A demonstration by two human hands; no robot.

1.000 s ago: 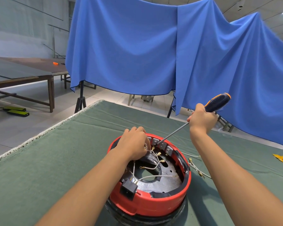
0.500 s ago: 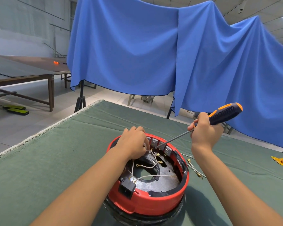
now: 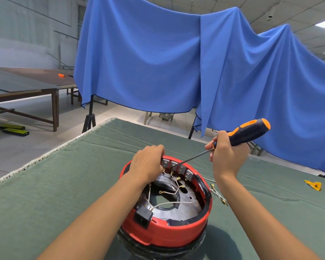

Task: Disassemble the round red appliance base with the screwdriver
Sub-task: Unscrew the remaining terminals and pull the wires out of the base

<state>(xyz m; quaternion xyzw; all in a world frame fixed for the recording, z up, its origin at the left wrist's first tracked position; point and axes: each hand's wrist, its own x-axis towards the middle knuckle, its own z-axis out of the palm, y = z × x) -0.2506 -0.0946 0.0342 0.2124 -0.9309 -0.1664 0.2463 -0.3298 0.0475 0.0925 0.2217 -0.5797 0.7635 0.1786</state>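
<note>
- The round red appliance base (image 3: 165, 235) sits upside down on the green cloth-covered table (image 3: 51, 199), nearest the person, its open inside showing a dark metal plate, white wires (image 3: 169, 203) with brass terminals, and a black socket block (image 3: 143, 217) on the near rim.
- The left hand (image 3: 148, 165) rests on the far left rim of the base, fingers curled over the edge beside a row of grey switch blocks (image 3: 178, 168); whether it pinches a wire cannot be told.
- The right hand (image 3: 227, 154) grips the screwdriver (image 3: 246, 132) where the black-and-orange handle meets the shaft, fingers wrapped round it. The shaft slants down and left, its tip at the switch blocks on the far inner wall.
- Loose wires with terminals (image 3: 219, 194) lie on the cloth just right of the base.
- A small yellow piece (image 3: 313, 185) lies well apart at the right of the table.
- Beyond the table hangs a blue drape (image 3: 148, 59); wooden tables (image 3: 26, 89) stand far left.
</note>
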